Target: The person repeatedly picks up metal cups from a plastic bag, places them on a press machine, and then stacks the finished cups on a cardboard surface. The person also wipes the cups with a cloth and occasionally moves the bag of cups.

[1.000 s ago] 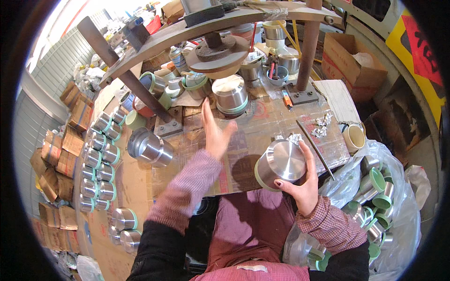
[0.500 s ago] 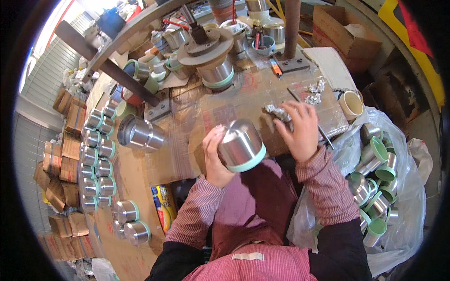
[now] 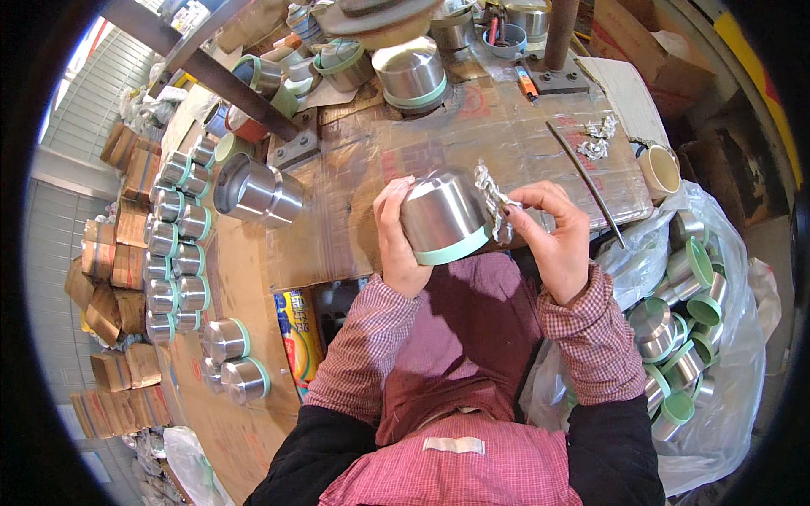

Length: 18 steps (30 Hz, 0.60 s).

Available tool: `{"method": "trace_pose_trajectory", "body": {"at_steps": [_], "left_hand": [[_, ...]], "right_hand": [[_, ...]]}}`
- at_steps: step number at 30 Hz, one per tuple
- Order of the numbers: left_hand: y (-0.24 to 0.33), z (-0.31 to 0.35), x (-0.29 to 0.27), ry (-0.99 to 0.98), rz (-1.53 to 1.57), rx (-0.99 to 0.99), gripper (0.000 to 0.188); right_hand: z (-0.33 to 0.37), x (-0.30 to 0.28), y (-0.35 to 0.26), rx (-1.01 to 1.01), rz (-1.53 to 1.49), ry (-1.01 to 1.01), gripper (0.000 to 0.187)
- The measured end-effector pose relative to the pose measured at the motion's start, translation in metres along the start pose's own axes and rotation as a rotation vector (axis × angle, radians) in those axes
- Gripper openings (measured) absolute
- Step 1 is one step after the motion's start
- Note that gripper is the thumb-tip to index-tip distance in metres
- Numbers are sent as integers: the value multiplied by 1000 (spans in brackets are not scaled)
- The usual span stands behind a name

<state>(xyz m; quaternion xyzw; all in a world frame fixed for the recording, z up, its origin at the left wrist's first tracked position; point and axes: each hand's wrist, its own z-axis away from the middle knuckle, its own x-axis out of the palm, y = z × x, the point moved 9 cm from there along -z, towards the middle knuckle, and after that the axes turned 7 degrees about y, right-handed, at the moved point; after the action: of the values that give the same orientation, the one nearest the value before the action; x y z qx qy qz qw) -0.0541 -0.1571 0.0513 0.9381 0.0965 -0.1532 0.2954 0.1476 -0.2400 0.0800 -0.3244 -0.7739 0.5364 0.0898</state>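
Note:
My left hand point(image 3: 398, 239) grips a shiny steel cup point(image 3: 445, 218) by its side, above the front edge of the bench. The cup is held with its rounded metal end up and its mint-green rim down. In my right hand point(image 3: 556, 233) a crumpled piece of silver foil point(image 3: 495, 202) is pinched between thumb and fingers, close beside the cup's right wall. Another steel cup point(image 3: 412, 78) with a green rim sits under the round press head point(image 3: 371, 21) at the back of the bench.
Rows of green-rimmed steel cups point(image 3: 193, 221) stand on cardboard at left. Nearer lies a wider steel cylinder point(image 3: 257, 191). A thin metal rod point(image 3: 586, 181), foil scraps point(image 3: 597, 139) and an orange lighter point(image 3: 526, 82) lie at right. A plastic bag point(image 3: 732, 405) holds several cups.
My right hand has taken up the foil from the bench and brought it to the cup. The view has shifted, so the bench things appear larger and higher.

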Motion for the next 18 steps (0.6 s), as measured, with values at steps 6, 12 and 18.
{"method": "trace_pose_trajectory", "body": {"at_steps": [6,12,18], "left_hand": [[24,-15,14,-119,-147,-63,81],[45,-31,25,-138,-201,-6,74],[48,-32,28,-124,-217,-18,69]], "right_hand": [[5,7,-25,-162,115,12,18],[19,24,-56,-492,407,6,25],[10,4,-36,-261,383,160,24]]}}
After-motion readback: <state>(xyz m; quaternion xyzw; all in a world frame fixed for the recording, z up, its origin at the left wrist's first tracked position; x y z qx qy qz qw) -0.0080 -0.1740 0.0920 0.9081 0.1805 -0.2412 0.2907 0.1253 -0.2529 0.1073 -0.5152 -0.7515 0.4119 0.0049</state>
